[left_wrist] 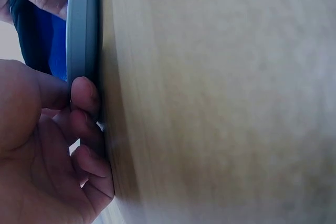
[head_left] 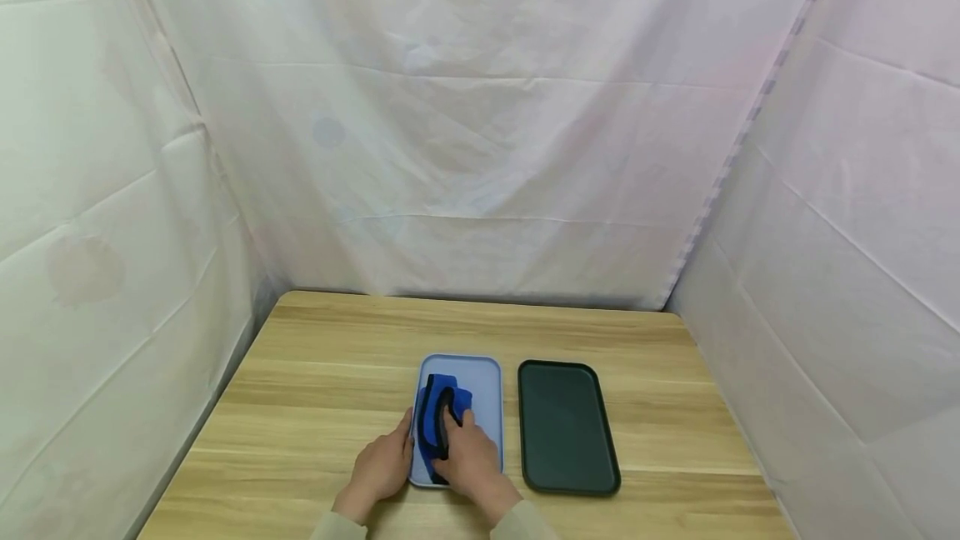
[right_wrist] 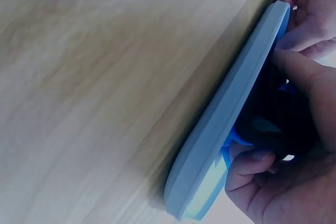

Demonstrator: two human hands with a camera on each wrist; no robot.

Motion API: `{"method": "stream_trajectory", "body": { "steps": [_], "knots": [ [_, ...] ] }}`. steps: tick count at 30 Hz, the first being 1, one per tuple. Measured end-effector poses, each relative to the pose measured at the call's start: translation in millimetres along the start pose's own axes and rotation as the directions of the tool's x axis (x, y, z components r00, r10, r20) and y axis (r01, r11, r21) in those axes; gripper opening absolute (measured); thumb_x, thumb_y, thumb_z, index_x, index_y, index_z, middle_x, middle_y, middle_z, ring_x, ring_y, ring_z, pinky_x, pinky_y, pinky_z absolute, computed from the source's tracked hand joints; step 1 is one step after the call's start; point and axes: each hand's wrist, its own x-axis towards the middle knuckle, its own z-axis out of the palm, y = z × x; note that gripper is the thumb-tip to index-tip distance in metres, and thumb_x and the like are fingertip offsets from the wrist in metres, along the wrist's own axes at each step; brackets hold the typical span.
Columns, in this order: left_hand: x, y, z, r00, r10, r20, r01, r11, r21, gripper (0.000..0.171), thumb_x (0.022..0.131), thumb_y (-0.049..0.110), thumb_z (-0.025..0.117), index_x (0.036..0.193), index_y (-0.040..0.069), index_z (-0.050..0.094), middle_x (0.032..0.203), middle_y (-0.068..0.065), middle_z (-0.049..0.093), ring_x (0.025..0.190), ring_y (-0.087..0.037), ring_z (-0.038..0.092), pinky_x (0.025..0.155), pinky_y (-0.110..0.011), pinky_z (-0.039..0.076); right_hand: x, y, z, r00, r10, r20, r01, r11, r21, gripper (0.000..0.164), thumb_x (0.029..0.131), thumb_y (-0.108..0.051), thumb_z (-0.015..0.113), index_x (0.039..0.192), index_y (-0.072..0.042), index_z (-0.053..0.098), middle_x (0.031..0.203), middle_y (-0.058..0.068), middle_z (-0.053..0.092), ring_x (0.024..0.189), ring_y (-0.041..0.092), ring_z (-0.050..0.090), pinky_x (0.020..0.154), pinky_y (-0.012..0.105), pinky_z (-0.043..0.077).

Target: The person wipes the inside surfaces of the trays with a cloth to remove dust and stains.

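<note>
A light blue tray [head_left: 483,382] lies on the table with a folded blue cloth piece with black trim [head_left: 442,384] along its left half. My left hand [head_left: 382,463] pinches the tray's left edge; the left wrist view shows curled fingers [left_wrist: 85,98] outside the rim and the thumb on its inner side. Over the cloth, my right hand [head_left: 471,455] grips the black-edged part between thumb and fingers. In the right wrist view the dark trim [right_wrist: 278,124] lies between those fingertips, partly hidden by the hand.
A dark green tray [head_left: 566,427] lies just right of the blue one, a narrow gap between them. Both are on a wood-grain table [head_left: 322,373]. White curtains [head_left: 465,148] enclose the back and both sides.
</note>
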Motion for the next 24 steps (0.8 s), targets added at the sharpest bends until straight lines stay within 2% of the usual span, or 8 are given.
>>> {"method": "stream_trajectory", "body": {
  "steps": [9, 17, 24],
  "knots": [
    [-0.2, 1.0, -0.4, 1.000, -0.005, -0.015, 0.005, 1.000, 0.004, 0.053, 0.106, 0.020, 0.052, 0.156, 0.004, 0.046, 0.091, -0.017, 0.075, 0.064, -0.020, 0.059, 0.059, -0.044, 0.049, -2, 6, -6, 1.000, -0.002, 0.002, 0.002, 0.999, -0.035, 0.087, 0.080, -0.039, 0.089, 0.154, -0.015, 0.051, 0.137, 0.023, 0.056, 0.097, 0.032, 0.069, 0.075, 0.045, 0.059],
    [-0.4, 0.1, -0.5, 1.000, -0.008, -0.016, 0.008, 1.000, 0.010, 0.053, 0.106, 0.021, 0.052, 0.156, 0.006, 0.045, 0.090, -0.016, 0.074, 0.064, -0.020, 0.056, 0.058, -0.044, 0.048, -4, 14, -7, 1.000, 0.019, 0.003, -0.019, 0.999, -0.033, 0.085, 0.080, -0.038, 0.089, 0.154, -0.019, 0.051, 0.134, 0.019, 0.057, 0.091, 0.028, 0.068, 0.066, 0.044, 0.056],
    [1.1, -0.7, 0.3, 1.000, -0.007, -0.022, 0.007, 1.000, 0.011, 0.053, 0.106, 0.021, 0.052, 0.156, 0.006, 0.046, 0.090, -0.016, 0.074, 0.065, -0.020, 0.060, 0.058, -0.043, 0.048, -6, 22, -9, 1.000, 0.011, -0.008, -0.011, 0.999, -0.040, 0.085, 0.080, -0.038, 0.088, 0.154, -0.019, 0.052, 0.128, 0.017, 0.059, 0.090, 0.024, 0.066, 0.065, 0.041, 0.055]
  ]
}}
